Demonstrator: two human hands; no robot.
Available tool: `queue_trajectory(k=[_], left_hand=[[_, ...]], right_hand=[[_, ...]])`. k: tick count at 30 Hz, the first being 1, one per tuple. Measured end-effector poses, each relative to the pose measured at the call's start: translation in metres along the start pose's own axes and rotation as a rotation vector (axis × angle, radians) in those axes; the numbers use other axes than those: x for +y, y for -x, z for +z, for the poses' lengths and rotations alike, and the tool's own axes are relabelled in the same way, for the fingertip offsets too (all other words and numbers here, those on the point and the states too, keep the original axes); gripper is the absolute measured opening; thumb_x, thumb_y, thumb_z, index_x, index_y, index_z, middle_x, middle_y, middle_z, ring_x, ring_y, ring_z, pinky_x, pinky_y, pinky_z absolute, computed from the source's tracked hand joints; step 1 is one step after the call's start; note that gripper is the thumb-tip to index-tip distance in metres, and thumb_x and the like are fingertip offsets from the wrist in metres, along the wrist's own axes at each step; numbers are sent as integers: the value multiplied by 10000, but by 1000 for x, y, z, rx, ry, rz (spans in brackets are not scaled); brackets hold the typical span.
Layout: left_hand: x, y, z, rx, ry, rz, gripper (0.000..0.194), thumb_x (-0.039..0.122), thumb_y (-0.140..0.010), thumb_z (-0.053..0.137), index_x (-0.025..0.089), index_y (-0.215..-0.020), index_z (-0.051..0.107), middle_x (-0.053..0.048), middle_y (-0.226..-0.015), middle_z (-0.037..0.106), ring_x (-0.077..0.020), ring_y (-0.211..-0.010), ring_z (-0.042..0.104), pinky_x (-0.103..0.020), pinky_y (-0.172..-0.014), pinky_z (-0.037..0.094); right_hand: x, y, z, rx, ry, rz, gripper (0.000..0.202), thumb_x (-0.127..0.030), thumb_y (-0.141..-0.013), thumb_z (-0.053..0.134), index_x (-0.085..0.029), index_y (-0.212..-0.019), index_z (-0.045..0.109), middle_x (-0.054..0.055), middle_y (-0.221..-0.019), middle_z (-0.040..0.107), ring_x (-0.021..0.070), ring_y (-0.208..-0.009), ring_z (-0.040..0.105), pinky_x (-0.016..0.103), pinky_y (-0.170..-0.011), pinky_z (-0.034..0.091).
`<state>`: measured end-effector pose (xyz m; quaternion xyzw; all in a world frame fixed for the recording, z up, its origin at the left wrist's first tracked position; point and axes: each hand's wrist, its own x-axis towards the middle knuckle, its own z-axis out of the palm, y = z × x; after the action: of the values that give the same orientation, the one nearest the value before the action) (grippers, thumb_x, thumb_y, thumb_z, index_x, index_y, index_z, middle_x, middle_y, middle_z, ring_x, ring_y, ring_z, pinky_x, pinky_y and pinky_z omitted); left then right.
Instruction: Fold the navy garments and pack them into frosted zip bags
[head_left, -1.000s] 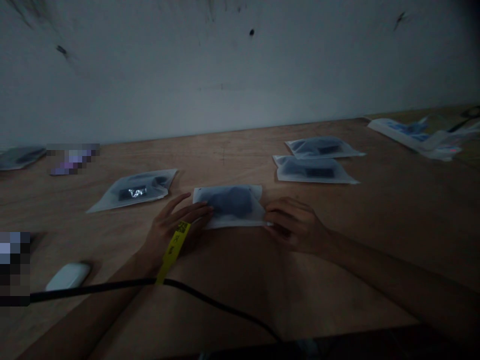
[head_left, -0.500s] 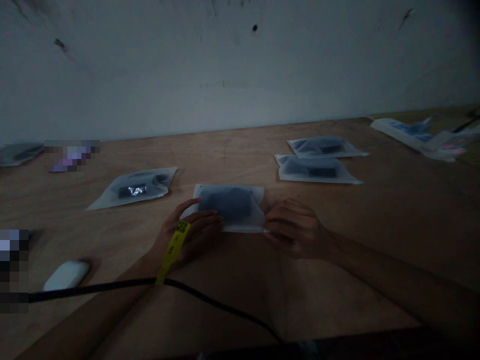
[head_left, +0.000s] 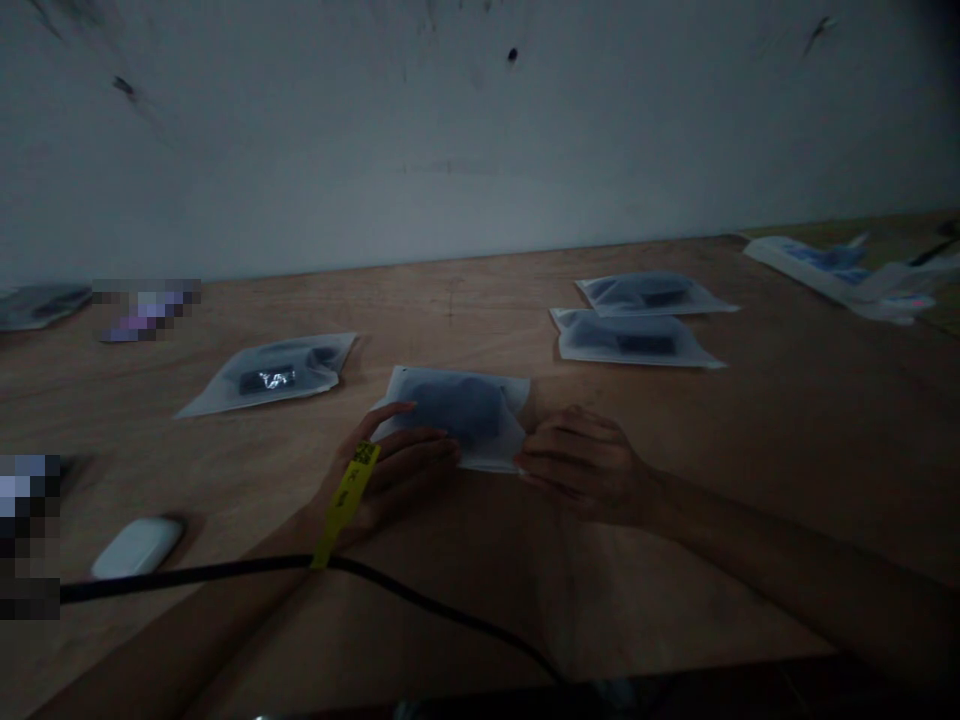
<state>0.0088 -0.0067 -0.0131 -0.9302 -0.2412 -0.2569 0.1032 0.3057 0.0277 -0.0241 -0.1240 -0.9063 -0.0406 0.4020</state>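
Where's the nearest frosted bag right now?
In the head view, the nearest frosted bag sits near centre, left hand over its left side, right hand at its right edge; another frosted bag lies to its left.

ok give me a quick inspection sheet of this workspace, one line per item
Surface: brown wooden table, dimly lit
Job's things: frosted pouch, dark contents, lying between the hands
Clutter: left pouch; two right pouches, close together; white thing; purple thing, blurred; plastic wrap with blue parts, far right
Hands: left hand over the frosted pouch's near left corner; right hand, fingers curled, at its right edge; grips unclear
Cables: black cable with yellow tag
Surroundings: pale wall, dark marks
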Motion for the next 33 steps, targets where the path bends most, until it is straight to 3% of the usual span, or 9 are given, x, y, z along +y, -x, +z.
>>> queue_trajectory(k=[8,13,16,20,25,29,33], left_hand=[[-2,3,7,47,1,52,260,167,-1051,439,193,-1243,612,3,-1229,712,-170,-1170,646,-472,-1205,313],[5,-5,-2,-23,7,78,266,125,-1032,451,163,-1236,617,-32,-1202,723,-183,-1154,659,-467,-1205,323],[10,-10,-8,2,-12,118,249,93,-999,506,148,-1207,631,-48,-1175,732,-191,-1137,666,-475,-1177,361],[11,-11,-11,-38,-21,89,264,96,-1006,490,154,-1228,622,-39,-1188,727,-181,-1139,662,-469,-1180,359],[6,-6,-6,10,-45,41,243,128,-1012,513,144,-1232,614,-44,-1136,746,-182,-1063,689,-473,-1098,429],[6,-5,-5,22,-26,-1,237,168,-992,580,180,-1226,610,-21,-1158,739,-172,-1058,688,-460,-1070,452],[11,-11,-10,-39,-51,94,297,148,-978,588,189,-1272,604,-71,-1328,651,-197,-1193,631,-454,-1107,430]], right_hand=[[-2,1,3,-15,32,-11,53,-166,-871,698,-158,-920,680,20,-912,732,155,-829,620,308,-734,512],[-5,-2,3,-2,13,-22,53,-156,-869,698,-163,-920,686,8,-885,723,142,-811,611,288,-723,515],[-8,-5,3,-5,9,-19,35,-155,-884,682,-176,-912,684,-1,-899,726,133,-812,605,282,-728,520],[-10,-6,5,-33,25,-28,31,-184,-908,663,-193,-933,679,-7,-944,739,139,-835,611,286,-736,530],[-6,-1,5,-17,84,59,131,-252,-894,685,-165,-992,687,38,-927,727,165,-829,638,319,-740,549],[-4,5,5,-1,72,45,44,-188,-912,641,-165,-893,673,20,-844,710,129,-725,642,268,-641,539],[-8,4,6,-26,69,1,127,-174,-977,547,-173,-918,660,-4,-855,715,76,-643,621,198,-528,498]])
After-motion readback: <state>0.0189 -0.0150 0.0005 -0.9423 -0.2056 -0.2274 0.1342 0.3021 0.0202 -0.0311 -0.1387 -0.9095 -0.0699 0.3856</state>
